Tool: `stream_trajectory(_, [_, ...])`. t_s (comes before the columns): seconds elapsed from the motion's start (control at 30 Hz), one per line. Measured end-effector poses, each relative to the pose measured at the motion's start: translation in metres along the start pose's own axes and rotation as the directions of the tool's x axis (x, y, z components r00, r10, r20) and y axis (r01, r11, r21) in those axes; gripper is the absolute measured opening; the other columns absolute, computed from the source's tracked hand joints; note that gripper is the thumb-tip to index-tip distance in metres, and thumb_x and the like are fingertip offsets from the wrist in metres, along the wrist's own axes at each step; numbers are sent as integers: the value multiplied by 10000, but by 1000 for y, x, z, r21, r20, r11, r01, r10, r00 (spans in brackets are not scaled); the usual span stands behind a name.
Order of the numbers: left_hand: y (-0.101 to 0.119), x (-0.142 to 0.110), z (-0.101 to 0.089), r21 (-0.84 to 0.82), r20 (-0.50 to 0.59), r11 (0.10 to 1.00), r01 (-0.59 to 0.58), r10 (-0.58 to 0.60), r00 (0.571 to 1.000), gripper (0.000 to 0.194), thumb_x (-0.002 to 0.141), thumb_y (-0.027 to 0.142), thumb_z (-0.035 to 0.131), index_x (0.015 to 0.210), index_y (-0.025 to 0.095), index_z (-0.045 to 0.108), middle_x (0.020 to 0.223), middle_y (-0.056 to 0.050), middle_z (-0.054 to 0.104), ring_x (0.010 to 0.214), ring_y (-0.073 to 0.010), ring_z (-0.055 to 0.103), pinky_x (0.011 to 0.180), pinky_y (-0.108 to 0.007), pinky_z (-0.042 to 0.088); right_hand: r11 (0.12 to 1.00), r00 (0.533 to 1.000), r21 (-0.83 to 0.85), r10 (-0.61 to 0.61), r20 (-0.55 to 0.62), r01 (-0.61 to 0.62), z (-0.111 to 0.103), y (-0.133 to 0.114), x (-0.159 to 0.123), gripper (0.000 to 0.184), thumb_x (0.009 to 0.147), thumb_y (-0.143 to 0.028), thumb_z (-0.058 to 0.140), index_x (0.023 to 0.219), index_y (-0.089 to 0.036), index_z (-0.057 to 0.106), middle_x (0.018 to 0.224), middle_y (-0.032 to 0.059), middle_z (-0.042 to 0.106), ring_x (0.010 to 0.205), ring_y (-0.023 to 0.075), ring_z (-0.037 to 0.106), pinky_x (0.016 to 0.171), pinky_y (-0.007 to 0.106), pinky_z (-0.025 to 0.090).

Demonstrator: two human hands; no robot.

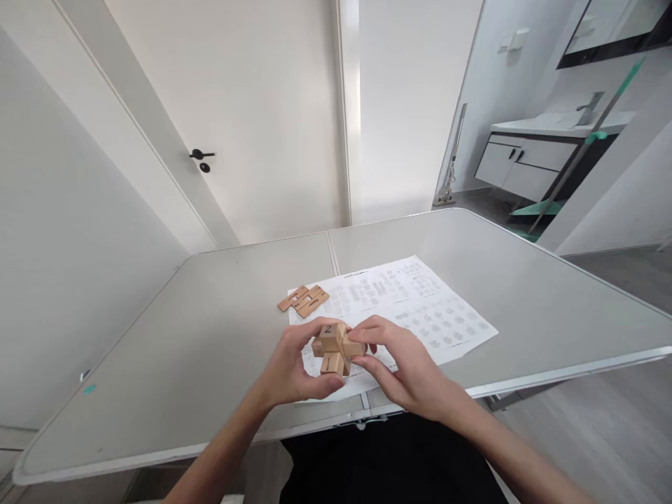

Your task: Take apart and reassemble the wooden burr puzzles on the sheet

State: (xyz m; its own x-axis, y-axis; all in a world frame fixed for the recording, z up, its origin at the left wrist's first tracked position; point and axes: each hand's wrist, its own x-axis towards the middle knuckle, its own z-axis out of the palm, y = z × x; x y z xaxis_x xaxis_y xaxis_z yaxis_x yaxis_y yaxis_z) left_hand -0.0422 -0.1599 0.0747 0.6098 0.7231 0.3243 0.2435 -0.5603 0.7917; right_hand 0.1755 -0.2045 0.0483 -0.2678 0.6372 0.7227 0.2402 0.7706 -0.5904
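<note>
Between my two hands, above the near part of the paper, is a wooden burr puzzle [332, 341] of interlocked blocks, with dark marks on some faces. My left hand [294, 367] wraps its left side, the thumb along the bottom. The fingers and thumb of my right hand [399, 360] pinch a block that sticks out on the right. Just beyond, several flat notched wooden pieces [312, 301] lie together, partly on the paper's left edge. A printed instruction sheet [451, 322] with rows of small diagrams lies under and beyond my hands, partly hidden by them.
The light grey folding table [220, 315] has a seam down its middle and a pale raised rim. Behind it stands a white door [273, 126] with a black handle. A washbasin cabinet [525, 161] and a green-trimmed pole [593, 136] are at the far right.
</note>
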Motion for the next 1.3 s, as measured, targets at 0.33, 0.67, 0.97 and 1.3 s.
stream_trajectory(0.33, [3, 5, -1, -107, 102, 988, 111, -100, 990, 495, 890, 648, 577, 995, 205, 769, 864, -86, 703, 791, -257, 644, 757, -356, 517, 997, 999, -67, 26, -23, -27, -1, 7, 3, 192, 1017, -253, 611, 1209, -246, 597, 970, 49, 661, 808, 183, 621, 699, 322, 518])
stream_trajectory(0.67, [-30, 21, -5, -174, 56, 954, 244, -238, 970, 411, 891, 586, 631, 1029, 214, 740, 886, -76, 700, 834, -253, 646, 785, -362, 521, 984, 979, -170, 75, 188, -43, -3, 35, 23, 816, 873, -458, 787, 1542, -306, 344, 1430, 152, 510, 1274, 314, 560, 987, 498, 553])
stream_trajectory(0.97, [-82, 49, -27, -64, 73, 969, 237, -232, 970, 427, 925, 580, 562, 942, 165, 663, 868, -56, 689, 785, -191, 643, 781, -337, 532, 977, 977, -198, -40, 207, 82, 4, 100, 51, 553, 904, -401, 731, 1373, -268, 471, 1288, 124, 614, 1162, 307, 615, 956, 515, 549])
stream_trajectory(1.3, [-102, 39, -32, 4, -297, 976, 218, -207, 932, 661, 752, 490, 836, 1289, 199, 582, 1149, -94, 734, 1036, -253, 724, 849, -349, 617, 920, 955, -367, 219, 199, -135, 11, 143, 31, 572, 806, -603, 782, 1172, -199, 607, 1306, 171, 543, 1249, 346, 541, 1035, 523, 496])
